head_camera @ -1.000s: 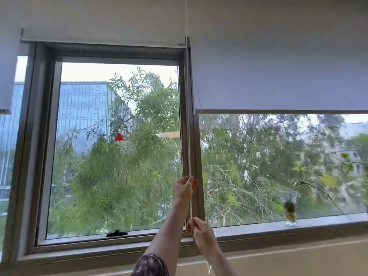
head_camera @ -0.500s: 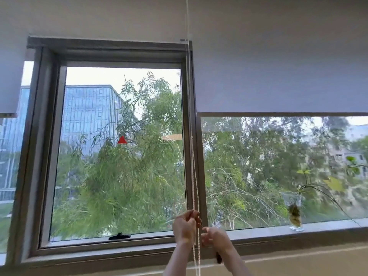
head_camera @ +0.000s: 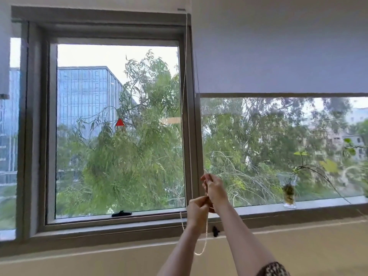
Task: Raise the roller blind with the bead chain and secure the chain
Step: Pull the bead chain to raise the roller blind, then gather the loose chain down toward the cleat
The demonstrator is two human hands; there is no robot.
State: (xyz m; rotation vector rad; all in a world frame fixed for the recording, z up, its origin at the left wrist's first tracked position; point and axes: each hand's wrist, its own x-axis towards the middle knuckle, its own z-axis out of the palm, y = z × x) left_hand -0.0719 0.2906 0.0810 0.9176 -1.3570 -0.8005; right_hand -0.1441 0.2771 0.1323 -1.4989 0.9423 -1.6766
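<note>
The white bead chain (head_camera: 182,108) hangs down the grey mullion between two panes, and its slack loop dangles below the sill. My left hand (head_camera: 197,213) pinches the chain at sill height. My right hand (head_camera: 214,188) holds it just above, fingers closed around the strand. The pale roller blind (head_camera: 139,2) over the middle pane is up above the top of the window frame. A small black chain hook (head_camera: 215,231) sits on the wall under the sill, just right of my left wrist; neither hand touches it.
A second blind (head_camera: 278,62) on the right covers the upper half of its pane. A glass vase with a trailing plant (head_camera: 288,193) stands on the sill at the right. A black window handle (head_camera: 121,213) lies at the bottom of the middle pane.
The middle blind's lower edge has risen past the frame top. My right hand has moved up above the left one, and a loop of chain now hangs below them.
</note>
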